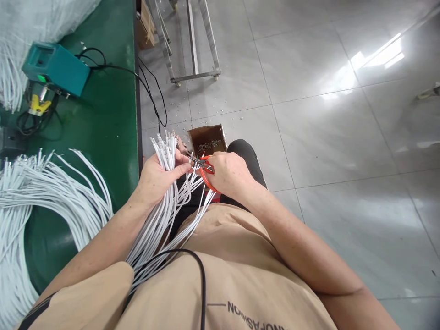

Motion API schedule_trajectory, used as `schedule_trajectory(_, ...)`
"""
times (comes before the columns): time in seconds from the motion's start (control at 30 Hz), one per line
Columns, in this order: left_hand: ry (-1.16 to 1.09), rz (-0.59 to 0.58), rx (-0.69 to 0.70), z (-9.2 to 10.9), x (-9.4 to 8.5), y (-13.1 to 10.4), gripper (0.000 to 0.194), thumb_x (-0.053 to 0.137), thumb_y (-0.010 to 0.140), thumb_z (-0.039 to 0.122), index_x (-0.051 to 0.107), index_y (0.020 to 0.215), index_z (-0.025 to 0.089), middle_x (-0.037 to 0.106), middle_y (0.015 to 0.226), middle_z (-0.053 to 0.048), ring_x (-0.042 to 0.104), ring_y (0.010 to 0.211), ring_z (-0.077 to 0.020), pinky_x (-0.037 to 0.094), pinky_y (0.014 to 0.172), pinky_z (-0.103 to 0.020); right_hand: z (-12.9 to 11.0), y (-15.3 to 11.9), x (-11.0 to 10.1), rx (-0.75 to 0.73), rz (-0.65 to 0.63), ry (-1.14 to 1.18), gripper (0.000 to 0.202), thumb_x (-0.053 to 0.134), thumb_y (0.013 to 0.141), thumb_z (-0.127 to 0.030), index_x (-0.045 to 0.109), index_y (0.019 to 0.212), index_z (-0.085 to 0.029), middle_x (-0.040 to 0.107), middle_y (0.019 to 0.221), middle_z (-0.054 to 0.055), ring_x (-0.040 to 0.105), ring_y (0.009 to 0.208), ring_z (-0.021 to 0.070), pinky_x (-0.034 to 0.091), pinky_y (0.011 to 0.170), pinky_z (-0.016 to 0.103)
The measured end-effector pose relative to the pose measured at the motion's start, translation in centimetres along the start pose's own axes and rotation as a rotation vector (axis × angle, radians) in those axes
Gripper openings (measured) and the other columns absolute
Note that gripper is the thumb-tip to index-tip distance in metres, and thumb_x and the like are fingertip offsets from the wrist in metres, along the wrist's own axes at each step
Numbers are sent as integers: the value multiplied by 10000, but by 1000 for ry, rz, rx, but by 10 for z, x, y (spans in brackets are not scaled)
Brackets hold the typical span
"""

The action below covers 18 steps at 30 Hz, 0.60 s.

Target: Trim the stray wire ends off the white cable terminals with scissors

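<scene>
A bundle of white cables (165, 201) lies over my lap, its tips pointing up and away from me. My left hand (160, 176) is closed around the upper part of this bundle, and its thumb and fingertips pinch one cable end. My right hand (228, 172) grips a pair of pliers or cutters with red handles (208, 178). The metal jaws meet the cable end at my left fingertips; whether they are fully closed on it is too small to tell. Just beyond both hands stands an open cardboard box (208, 140) with small light scraps inside.
On the left, a green table (113, 114) carries a teal device (57, 68) with a black cord, a yellow-handled tool (39, 106), and more white cables (62, 197). A metal frame on casters (195, 75) stands on the tiled floor (309, 137), with scraps scattered nearby.
</scene>
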<state>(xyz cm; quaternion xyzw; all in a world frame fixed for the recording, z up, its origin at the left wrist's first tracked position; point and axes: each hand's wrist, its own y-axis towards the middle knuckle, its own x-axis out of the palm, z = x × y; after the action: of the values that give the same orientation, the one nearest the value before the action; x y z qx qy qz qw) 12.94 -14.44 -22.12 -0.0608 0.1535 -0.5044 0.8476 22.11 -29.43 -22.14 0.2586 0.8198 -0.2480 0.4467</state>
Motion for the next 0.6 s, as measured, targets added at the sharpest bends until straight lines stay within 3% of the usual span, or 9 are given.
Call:
schedule_trajectory(0.33,98,28,41,-3,1,1,269,779,618,282,599,787,176,666,750,1,640,690,-166,519,737,-328,0,-3,0,19,-72,-18,289,502,857,-386,625,731,-157,652,750,46,583,646,151,296,556,275)
schedule_trajectory(0.6,128,84,33,-1,4,-2,263,768,638,309,600,787,173,669,706,0,654,653,-175,517,736,-330,-2,-3,5,26,-13,-45,305,508,870,-418,662,820,-160,659,785,64,622,739,184,343,603,283)
